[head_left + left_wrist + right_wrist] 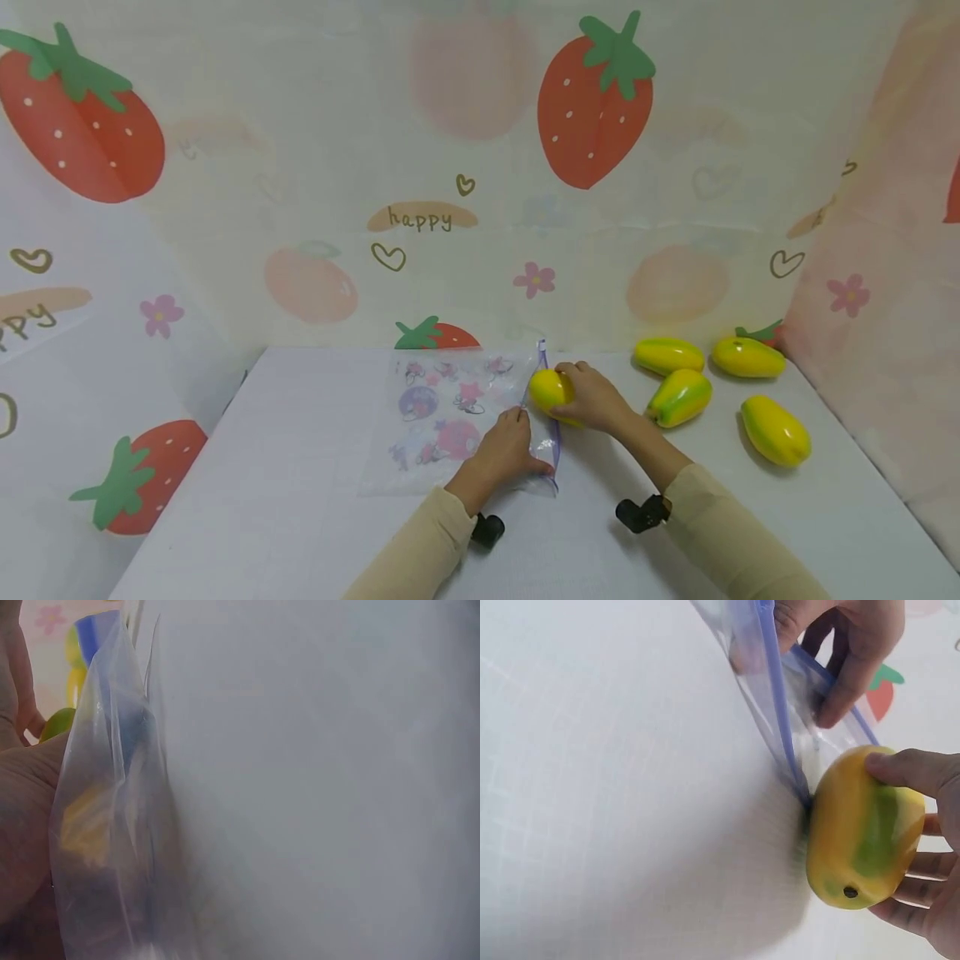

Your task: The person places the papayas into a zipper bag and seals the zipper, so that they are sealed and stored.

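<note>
Head view: I am observing left hand [504, 450], thumb spread, touching a bag [438, 417]; right hand [595, 399] is gripping a fruit [548, 389] at the bag's mouth [557, 450].

White tabletop [300, 450], faint weave; clear printed zip bag [442, 417] on it, reaching the far edge, purple-trimmed mouth to the right; four yellow-green fruits [680, 398] lying toward the right: two side by side at the back, one just in front, one further forward, rightward
</note>
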Motion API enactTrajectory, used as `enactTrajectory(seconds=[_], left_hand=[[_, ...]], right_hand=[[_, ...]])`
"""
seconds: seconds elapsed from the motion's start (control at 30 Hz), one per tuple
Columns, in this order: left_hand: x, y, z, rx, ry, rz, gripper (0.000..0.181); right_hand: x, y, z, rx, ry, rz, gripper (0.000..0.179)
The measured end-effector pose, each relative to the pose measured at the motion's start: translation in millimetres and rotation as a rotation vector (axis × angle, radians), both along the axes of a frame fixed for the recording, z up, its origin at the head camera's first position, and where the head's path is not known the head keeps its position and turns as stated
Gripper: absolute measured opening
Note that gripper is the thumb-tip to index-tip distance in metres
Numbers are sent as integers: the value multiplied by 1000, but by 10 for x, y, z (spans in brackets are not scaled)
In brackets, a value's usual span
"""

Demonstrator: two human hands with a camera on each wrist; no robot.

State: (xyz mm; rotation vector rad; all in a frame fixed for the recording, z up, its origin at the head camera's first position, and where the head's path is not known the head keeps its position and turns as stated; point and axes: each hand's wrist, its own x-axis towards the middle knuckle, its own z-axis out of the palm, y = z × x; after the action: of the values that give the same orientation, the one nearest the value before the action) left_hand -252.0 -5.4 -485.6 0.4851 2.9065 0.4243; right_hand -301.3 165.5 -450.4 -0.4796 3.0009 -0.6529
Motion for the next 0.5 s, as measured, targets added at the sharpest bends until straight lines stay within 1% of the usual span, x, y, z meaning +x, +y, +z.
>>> enactTrajectory(seconds=[0.17, 0.3, 0.4, 0.5], left_hand=[[-9, -18, 6, 7, 2, 3, 98], [-21, -35, 4, 41, -13, 5, 93], [-31, -39, -4, 57, -26, -2, 92], [-44, -34, -18, 53, -18, -11, 90]], right_hand=[[-15, -61, 32, 20, -9, -2, 68], [-28, -96, 42, 36, -2, 5, 67], [-36, -110, 36, 41, 2, 6, 68], [-40, -118, 39, 43, -2, 4, 68]])
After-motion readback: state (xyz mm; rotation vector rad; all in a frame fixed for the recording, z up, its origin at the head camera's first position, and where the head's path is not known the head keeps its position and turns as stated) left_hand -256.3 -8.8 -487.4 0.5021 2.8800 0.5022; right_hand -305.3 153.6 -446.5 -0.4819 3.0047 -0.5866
